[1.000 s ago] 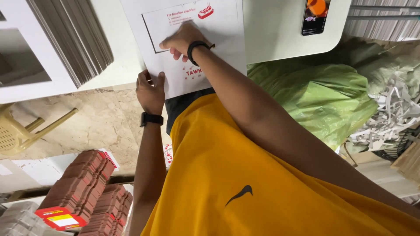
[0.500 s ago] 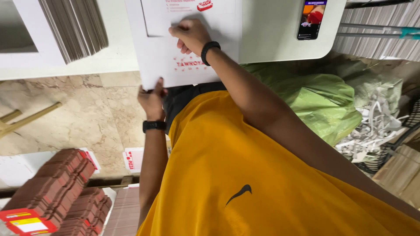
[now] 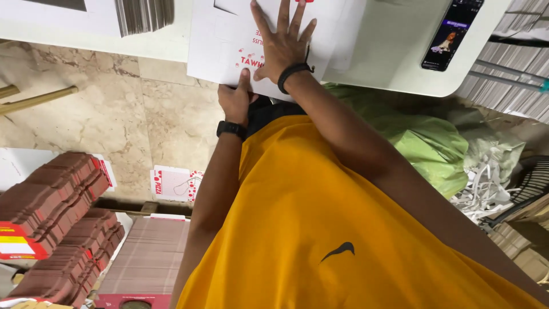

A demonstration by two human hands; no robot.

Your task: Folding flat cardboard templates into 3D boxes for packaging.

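The flat white carton sheet (image 3: 229, 46) overhangs the table (image 3: 389, 51) edge. The right hand (image 3: 283, 43) presses it, fingers spread; the left hand (image 3: 234, 100) pinches its near edge.

I am pressing my right hand (image 3: 281, 43) flat on a white cardboard sheet (image 3: 229, 43), matt and smooth, with red print. My left hand (image 3: 234, 100) is gripping its paper edge. The table (image 3: 389, 51) under it is showing a smooth, pale, faintly satin top. A phone (image 3: 452, 34) is lying there, its glass screen glossy. The floor (image 3: 103, 114) is gleaming like polished veined stone. Stacks of brown corrugated board (image 3: 57, 223) are looking rough-edged, and a green plastic bag (image 3: 429, 149) is looking crinkled and slightly shiny.
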